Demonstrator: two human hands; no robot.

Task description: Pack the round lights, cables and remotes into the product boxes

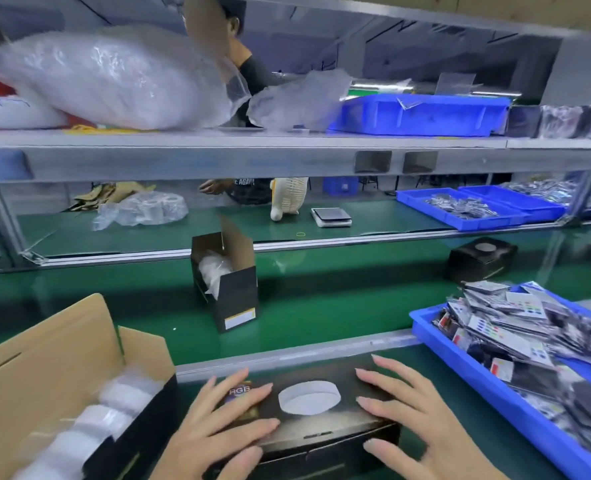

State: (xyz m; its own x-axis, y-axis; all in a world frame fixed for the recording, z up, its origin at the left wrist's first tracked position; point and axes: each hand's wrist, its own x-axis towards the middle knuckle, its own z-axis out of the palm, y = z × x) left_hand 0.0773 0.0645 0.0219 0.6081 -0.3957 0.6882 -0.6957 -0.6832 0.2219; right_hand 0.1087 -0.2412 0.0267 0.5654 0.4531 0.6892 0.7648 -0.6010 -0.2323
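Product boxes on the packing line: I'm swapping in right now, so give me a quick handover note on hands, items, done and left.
Left hand and right hand: both lie flat with spread fingers on the closed black product box at the near edge.
Open product box stands upright on the green belt, flap up, with bagged white items inside.
Another closed box lies further right on the belt.
Bagged remotes fill the blue bin at right; bagged round lights sit in the cardboard carton at left.
Done: near box closed.
Left: finish and close the open box.

Both wrists leave the bottom edge; the cardboard carton (45, 368) is cut off left.
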